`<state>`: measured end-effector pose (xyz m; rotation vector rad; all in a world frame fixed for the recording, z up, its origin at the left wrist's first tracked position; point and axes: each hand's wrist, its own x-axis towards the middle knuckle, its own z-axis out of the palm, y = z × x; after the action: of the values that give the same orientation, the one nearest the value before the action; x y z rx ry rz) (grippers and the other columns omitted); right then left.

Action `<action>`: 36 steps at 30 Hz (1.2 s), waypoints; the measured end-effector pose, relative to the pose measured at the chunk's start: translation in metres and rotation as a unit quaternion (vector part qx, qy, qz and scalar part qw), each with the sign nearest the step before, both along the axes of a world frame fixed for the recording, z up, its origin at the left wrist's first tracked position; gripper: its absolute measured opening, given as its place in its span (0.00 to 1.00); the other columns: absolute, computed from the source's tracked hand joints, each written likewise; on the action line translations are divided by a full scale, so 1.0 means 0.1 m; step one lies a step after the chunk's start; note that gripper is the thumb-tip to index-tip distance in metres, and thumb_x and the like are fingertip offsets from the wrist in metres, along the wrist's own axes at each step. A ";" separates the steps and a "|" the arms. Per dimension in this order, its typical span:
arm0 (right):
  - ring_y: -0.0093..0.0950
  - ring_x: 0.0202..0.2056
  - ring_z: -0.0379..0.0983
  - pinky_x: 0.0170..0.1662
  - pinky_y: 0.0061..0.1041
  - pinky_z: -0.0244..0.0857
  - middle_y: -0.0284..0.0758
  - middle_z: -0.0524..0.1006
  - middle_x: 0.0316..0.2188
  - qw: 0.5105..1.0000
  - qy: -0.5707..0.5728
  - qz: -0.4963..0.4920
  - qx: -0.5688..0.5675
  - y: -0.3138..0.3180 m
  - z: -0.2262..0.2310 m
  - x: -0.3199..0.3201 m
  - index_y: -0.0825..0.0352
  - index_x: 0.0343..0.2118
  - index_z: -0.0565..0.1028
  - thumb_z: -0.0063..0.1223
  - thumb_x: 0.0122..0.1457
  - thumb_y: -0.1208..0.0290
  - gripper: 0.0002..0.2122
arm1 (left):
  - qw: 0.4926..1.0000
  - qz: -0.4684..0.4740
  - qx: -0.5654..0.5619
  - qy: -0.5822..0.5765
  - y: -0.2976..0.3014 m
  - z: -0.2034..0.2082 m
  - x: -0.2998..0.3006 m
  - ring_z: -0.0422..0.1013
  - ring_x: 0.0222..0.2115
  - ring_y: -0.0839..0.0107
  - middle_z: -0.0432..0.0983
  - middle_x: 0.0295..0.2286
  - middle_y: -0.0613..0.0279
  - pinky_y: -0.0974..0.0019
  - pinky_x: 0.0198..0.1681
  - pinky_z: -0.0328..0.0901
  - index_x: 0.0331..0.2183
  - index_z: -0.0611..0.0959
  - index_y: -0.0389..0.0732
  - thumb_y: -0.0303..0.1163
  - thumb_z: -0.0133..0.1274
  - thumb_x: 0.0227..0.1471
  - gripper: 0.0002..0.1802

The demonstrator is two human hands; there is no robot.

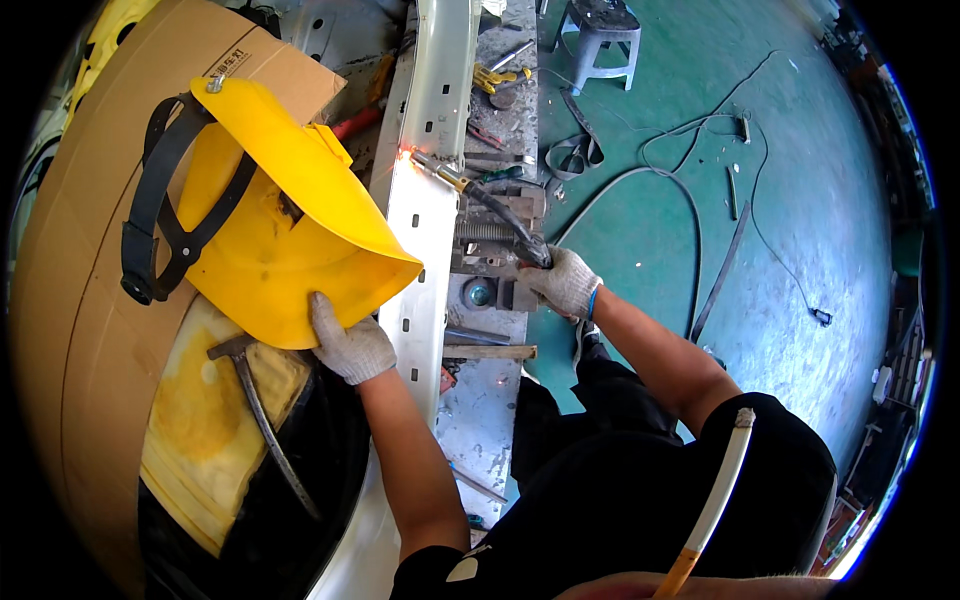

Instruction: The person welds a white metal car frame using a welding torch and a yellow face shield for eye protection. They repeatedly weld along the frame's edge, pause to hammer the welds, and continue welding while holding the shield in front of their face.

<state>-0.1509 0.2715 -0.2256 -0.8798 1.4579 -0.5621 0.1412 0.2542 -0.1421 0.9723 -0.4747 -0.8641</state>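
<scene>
The right hand (567, 284) is clenched on a welding torch (502, 214), upper centre, sparking at the white slotted rail (432, 235); the left hand (354, 350) pinches the yellow welding shield (300, 235), which I'd angle across that glare (405, 155).

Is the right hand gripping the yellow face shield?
No, the left hand holds the yellow face shield by its edge, while the right hand grips the welding torch.

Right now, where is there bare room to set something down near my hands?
Mostly bare: the workbench between the wooden strip and the thin rod; the green floor between the right hand and the thick cable; the cardboard left of the yellow welding mask. Crowded: around the vise, with the spark-tipped welding torch near it.
</scene>
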 end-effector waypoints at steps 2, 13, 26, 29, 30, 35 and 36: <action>0.20 0.25 0.70 0.30 0.28 0.70 0.30 0.77 0.25 1.000 0.009 0.010 0.008 -0.03 0.02 -0.02 0.67 0.47 0.79 0.64 0.60 0.60 0.18 | 1.000 -0.006 0.002 0.001 0.00 -0.01 0.01 0.67 0.60 0.51 0.70 0.60 0.50 0.47 0.65 0.62 0.66 0.67 0.38 0.37 0.60 0.61 0.37; 0.20 0.24 0.70 0.27 0.27 0.69 0.29 0.75 0.24 0.998 0.040 0.036 0.012 -0.12 0.33 -0.13 0.69 0.47 0.78 0.63 0.61 0.60 0.18 | 0.940 -0.044 0.056 -0.333 0.10 -0.31 0.09 0.76 0.48 0.58 0.76 0.53 0.50 0.59 0.53 0.73 0.53 0.80 0.30 0.26 0.56 0.64 0.18; 0.19 0.22 0.69 0.24 0.26 0.66 0.30 0.75 0.25 0.999 -0.027 -0.017 0.014 -0.01 0.29 -0.30 0.68 0.44 0.77 0.67 0.58 0.65 0.16 | 1.000 0.012 0.001 0.000 -0.01 0.05 -0.07 0.68 0.60 0.53 0.72 0.59 0.50 0.50 0.65 0.62 0.64 0.70 0.35 0.39 0.58 0.63 0.33; 0.19 0.23 0.70 0.24 0.27 0.66 0.30 0.76 0.26 1.000 0.005 0.007 0.014 -0.06 0.43 -0.33 0.67 0.44 0.78 0.67 0.58 0.66 0.15 | 0.999 0.019 0.009 0.034 -0.01 0.05 0.00 0.67 0.61 0.53 0.70 0.60 0.51 0.49 0.66 0.60 0.65 0.68 0.36 0.40 0.60 0.61 0.37; 0.19 0.23 0.70 0.24 0.27 0.67 0.30 0.76 0.26 1.000 -0.001 0.010 0.017 -0.07 0.42 -0.36 0.67 0.44 0.78 0.67 0.57 0.66 0.15 | 0.999 0.022 0.010 0.037 -0.01 0.05 -0.01 0.67 0.61 0.53 0.71 0.59 0.50 0.49 0.66 0.60 0.65 0.69 0.35 0.40 0.59 0.61 0.36; 0.20 0.23 0.71 0.24 0.27 0.68 0.30 0.76 0.26 0.997 0.038 0.034 0.053 -0.17 0.72 -0.34 0.67 0.43 0.79 0.66 0.57 0.64 0.15 | 1.000 0.010 -0.006 0.019 -0.03 0.03 0.00 0.67 0.61 0.53 0.71 0.60 0.49 0.50 0.67 0.59 0.64 0.69 0.34 0.40 0.59 0.62 0.35; 0.20 0.23 0.71 0.24 0.27 0.67 0.30 0.76 0.26 0.997 0.048 0.038 0.046 -0.17 0.70 -0.36 0.67 0.43 0.79 0.65 0.58 0.64 0.15 | 1.000 0.008 -0.001 0.019 -0.03 0.04 -0.01 0.67 0.61 0.53 0.70 0.60 0.50 0.50 0.67 0.59 0.65 0.69 0.35 0.40 0.59 0.61 0.36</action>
<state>-0.1869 0.2540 -0.1557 -0.8952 1.5170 -0.3965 0.1400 0.2516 -0.1384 0.9544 -0.4352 -0.8662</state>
